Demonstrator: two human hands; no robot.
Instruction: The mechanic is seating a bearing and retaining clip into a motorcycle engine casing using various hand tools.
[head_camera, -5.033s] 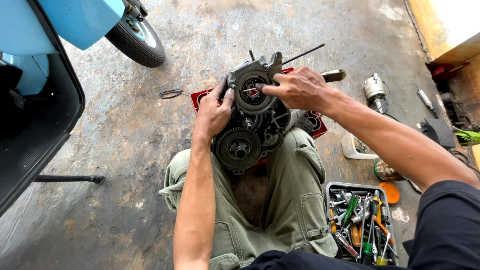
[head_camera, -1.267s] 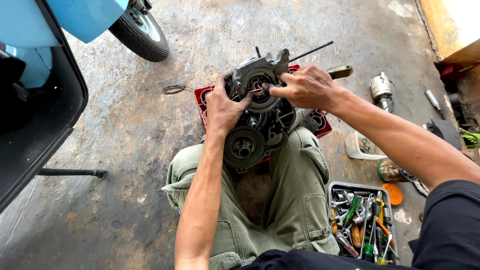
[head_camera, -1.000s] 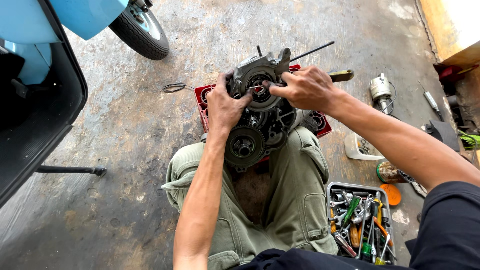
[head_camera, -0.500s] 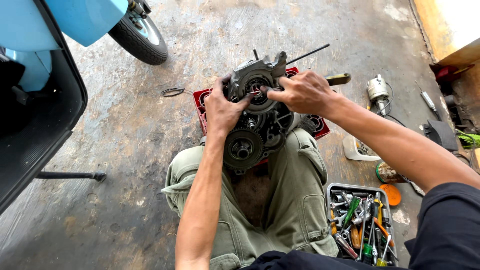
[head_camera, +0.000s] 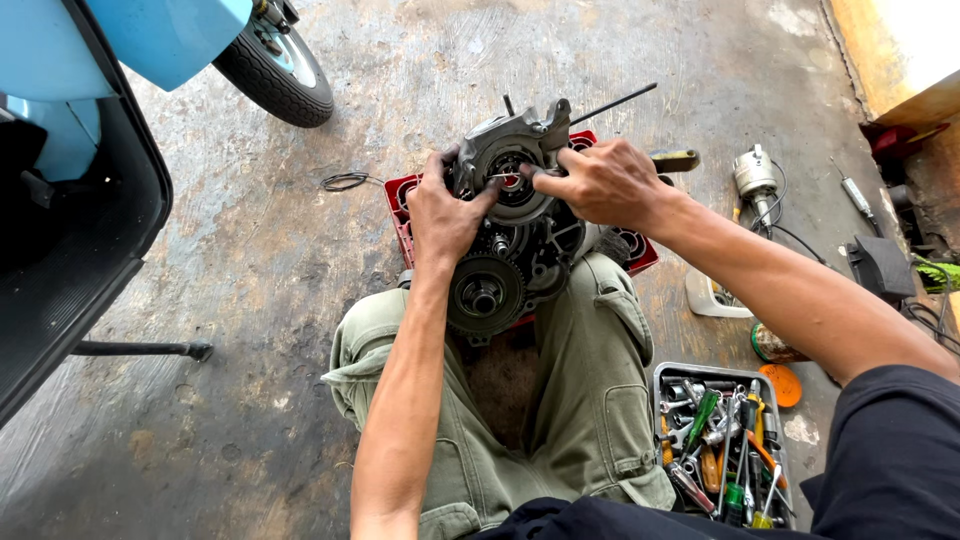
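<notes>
left hand (head_camera: 443, 212): gripping the engine case (head_camera: 512, 225) edge, thumb at the centre bearing.
right hand (head_camera: 598, 183): fingers pinched on the same bearing.
risk: case could tip off the red crate (head_camera: 404, 205) if the grip slips.

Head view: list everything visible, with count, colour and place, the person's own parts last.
engine: one, dark grey metal, on the crate between the knees
crate: one, red, on the floor under the engine
rod: one, dark, sticking out up-right from the engine
wire loop: one, black, on the floor left of the crate
scooter: one, light blue, upper left, black tyre by it
stand: one, black, on the floor at left
tool tray: one, grey, full of mixed tools, lower right
lid: one, orange, right of the tray
motor part: one, silver, on the floor at right
trousers: olive green, legs spread
left hand: on the engine's left side
right hand: fingertips at the engine's round hub
</notes>
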